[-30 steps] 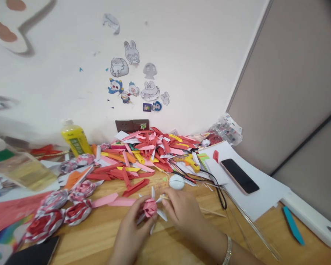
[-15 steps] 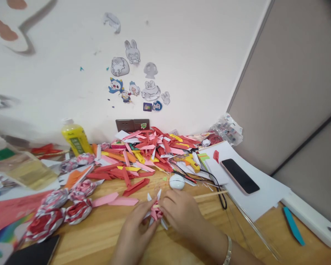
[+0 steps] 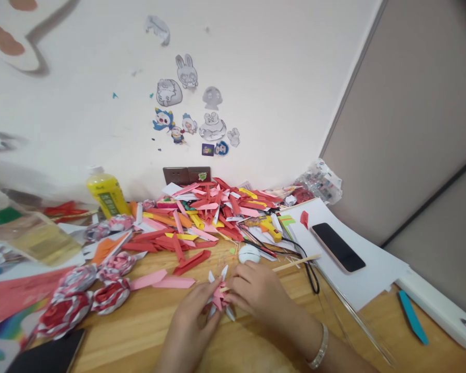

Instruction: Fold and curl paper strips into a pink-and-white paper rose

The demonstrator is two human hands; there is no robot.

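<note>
My left hand (image 3: pixel 192 321) is closed on a folded paper flower (image 3: pixel 219 299), pink at its centre with white points sticking out around it. The flower is held just above the wooden table. My right hand (image 3: pixel 258 292) is closed around a thin wooden stick (image 3: pixel 295 263); one end of it touches the pink centre, and the other juts out to the right behind the hand. Part of the stick is hidden by my right fingers. Beyond the right hand sits a white egg-shaped object (image 3: pixel 249 253).
A heap of folded paper strips (image 3: pixel 217 207) lies by the wall, with a yellow glue gun (image 3: pixel 271 228) and its black cord to the right. Finished paper balls (image 3: pixel 111 297) and a yellow bottle (image 3: pixel 107 192) stand left. A phone (image 3: pixel 338 247) rests on white paper (image 3: pixel 363 259).
My right hand has shifted slightly right and turned a little, and the stick's far end has risen. The left hand keeps the flower almost in the same place.
</note>
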